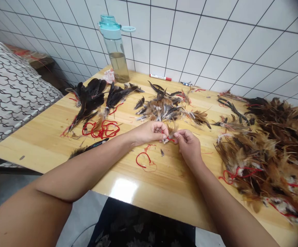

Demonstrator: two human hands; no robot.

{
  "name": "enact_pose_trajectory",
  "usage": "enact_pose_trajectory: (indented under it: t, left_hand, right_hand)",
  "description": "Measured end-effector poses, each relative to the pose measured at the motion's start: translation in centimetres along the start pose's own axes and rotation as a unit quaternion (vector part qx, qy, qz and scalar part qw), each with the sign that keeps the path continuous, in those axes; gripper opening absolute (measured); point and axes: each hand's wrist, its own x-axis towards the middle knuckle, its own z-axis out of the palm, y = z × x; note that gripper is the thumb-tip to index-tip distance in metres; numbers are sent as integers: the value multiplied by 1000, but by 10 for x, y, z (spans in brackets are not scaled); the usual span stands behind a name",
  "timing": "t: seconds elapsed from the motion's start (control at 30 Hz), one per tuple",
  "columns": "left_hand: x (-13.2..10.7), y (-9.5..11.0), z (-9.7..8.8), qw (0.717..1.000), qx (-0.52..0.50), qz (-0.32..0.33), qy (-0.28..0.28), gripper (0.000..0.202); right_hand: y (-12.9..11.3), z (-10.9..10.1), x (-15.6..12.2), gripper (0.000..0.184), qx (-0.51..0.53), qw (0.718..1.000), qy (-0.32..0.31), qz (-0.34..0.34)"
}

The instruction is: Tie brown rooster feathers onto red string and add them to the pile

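Note:
My left hand [151, 133] and my right hand [188, 143] meet near the middle of the wooden table. Between them stretches a short red string [169, 139], pinched by the fingers of both hands. A small bunch of brown feathers [172, 129] shows behind the string, its quill end close to my left fingertips. Whether a finger also grips the feathers cannot be made out. Below my hands lies a thin loop of red string [143, 159] with a small dark feather [162, 152] beside it. A loose pile of brown and grey feathers [161, 106] lies just beyond.
Large bundles of brown feathers [274, 147] cover the table's right side. Black feather bundles [91, 97] and a coil of red cord [101, 129] lie left. Along the tiled wall stand a water bottle [118, 58] and lies a red marker [160, 78]. Patterned cloth [15, 82] hangs left.

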Motion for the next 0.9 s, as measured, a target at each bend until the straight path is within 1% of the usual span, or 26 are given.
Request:
enact_pose_trajectory:
  t: [0.03, 0.1, 0.17, 0.23, 0.37, 0.47, 0.57, 0.63, 0.7, 0.77, 0.83, 0.9]
  left_hand:
    - [0, 0, 1, 1000, 15, 4, 3, 15]
    - [0, -2, 4, 999, 49, 17, 8, 13]
    - [0, -3, 6, 996, 85, 32, 8, 11]
    - [0, -4, 8, 992, 118, 46, 11, 10]
    - [-1, -3, 10, 978, 183, 90, 39, 9]
    - [-3, 1, 13, 959, 253, 116, 58, 13]
    - [-4, 2, 14, 938, 305, 147, 73, 14]
    - [-4, 1, 14, 918, 341, 183, 92, 16]
    - [-3, -1, 14, 889, 389, 218, 108, 18]
    - [-2, -4, 14, 862, 431, 243, 113, 18]
    - [-2, -6, 14, 846, 454, 257, 110, 17]
    - [-1, -8, 15, 841, 460, 264, 109, 16]
  right_hand:
    - [1, -1, 0, 19, -22, 999, 22, -30]
    - [1, -2, 1, 18, -57, 995, 26, -80]
    - [2, -1, 1, 18, -87, 989, -1, -118]
    - [4, 1, 1, 18, -113, 984, -25, -138]
    - [6, 3, 2, 20, -146, 978, -41, -141]
    - [7, 2, 3, 19, -146, 977, -62, -145]
    - [8, 2, 4, 20, -131, 980, -74, -131]
    - [8, 2, 4, 19, -122, 983, -71, -120]
    - [8, 2, 4, 19, -118, 984, -67, -119]
    - [9, 3, 4, 18, -117, 984, -67, -120]
    - [8, 3, 5, 18, -113, 984, -71, -120]
    - [7, 2, 5, 19, -107, 985, -76, -111]
